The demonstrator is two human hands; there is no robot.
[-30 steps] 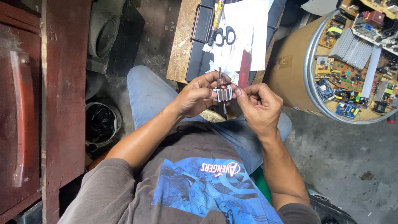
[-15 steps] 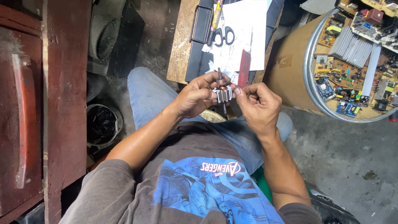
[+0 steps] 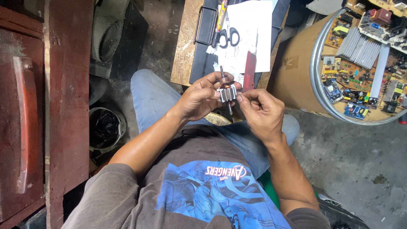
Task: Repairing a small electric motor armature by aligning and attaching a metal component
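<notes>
A small motor armature (image 3: 227,92), a grey slotted metal core with copper at its top and a thin shaft through it, is held upright above my lap. My left hand (image 3: 199,98) grips its left side, fingers curled around the core. My right hand (image 3: 259,111) pinches the core's right edge with thumb and forefinger. The shaft sticks out above and below the core. I sit in jeans and a grey shirt with a blue print.
Ahead lies a wooden board (image 3: 184,46) with a dark case, white paper (image 3: 250,29), scissors (image 3: 229,36), a pen and a red-handled tool (image 3: 249,76). A drum (image 3: 296,72) full of circuit boards stands right. Red wooden furniture (image 3: 63,106) and a black bucket (image 3: 106,127) are left.
Both hands and the armature stay in nearly the same place; the fingers shift only slightly on the core.
</notes>
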